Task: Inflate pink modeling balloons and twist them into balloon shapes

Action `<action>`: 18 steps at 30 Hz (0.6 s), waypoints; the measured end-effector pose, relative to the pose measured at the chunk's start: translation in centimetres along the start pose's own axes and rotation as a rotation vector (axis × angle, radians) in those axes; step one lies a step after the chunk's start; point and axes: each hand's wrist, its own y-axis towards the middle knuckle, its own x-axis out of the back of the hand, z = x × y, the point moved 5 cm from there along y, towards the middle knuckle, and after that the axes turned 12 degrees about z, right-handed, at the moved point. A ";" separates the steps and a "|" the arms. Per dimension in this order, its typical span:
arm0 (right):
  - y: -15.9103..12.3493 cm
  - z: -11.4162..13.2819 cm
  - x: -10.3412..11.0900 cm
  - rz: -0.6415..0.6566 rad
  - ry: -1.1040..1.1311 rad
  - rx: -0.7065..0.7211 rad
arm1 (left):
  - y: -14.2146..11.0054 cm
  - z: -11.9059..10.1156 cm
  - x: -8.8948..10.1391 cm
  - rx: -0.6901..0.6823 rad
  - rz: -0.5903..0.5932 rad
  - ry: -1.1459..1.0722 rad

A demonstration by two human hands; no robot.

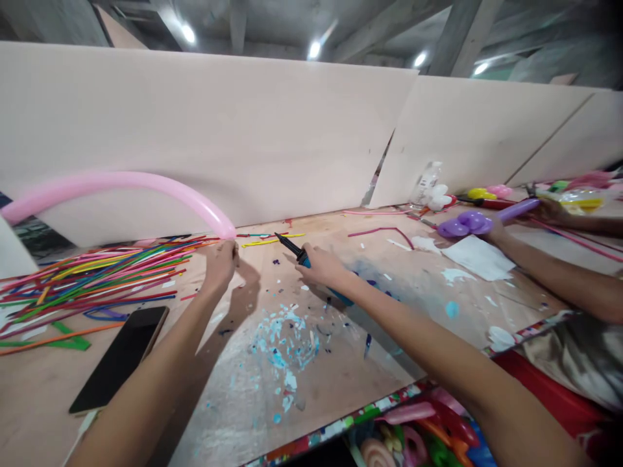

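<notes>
A long inflated pink balloon [126,179] arches from the left edge of the view down to my left hand [221,263]. The fingers of that hand are pinched around the balloon's near end. In my right hand [321,264] is a balloon hand pump [292,246] with a black tapered nozzle and a blue body. The nozzle points up and left, apart from the pink balloon. My fingers wrap around the pump, and my hand and forearm hide part of its body. Behind both hands lie thin deflated balloons, one of them yellow [272,241].
Many uninflated balloons [107,272] and a phone [121,357] lie at left. Paint flecks [287,344] mark the table. A co-worker's hands at right hold a purple balloon shape [467,224]. White boards [209,130] stand behind; a plastic bottle [428,178] leans there. Balloons [413,441] fill a space below the edge.
</notes>
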 end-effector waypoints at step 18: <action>10.3 2.1 0.7 -0.129 1.925 0.299 | -0.3 6.4 -2.4 -0.022 0.270 1.616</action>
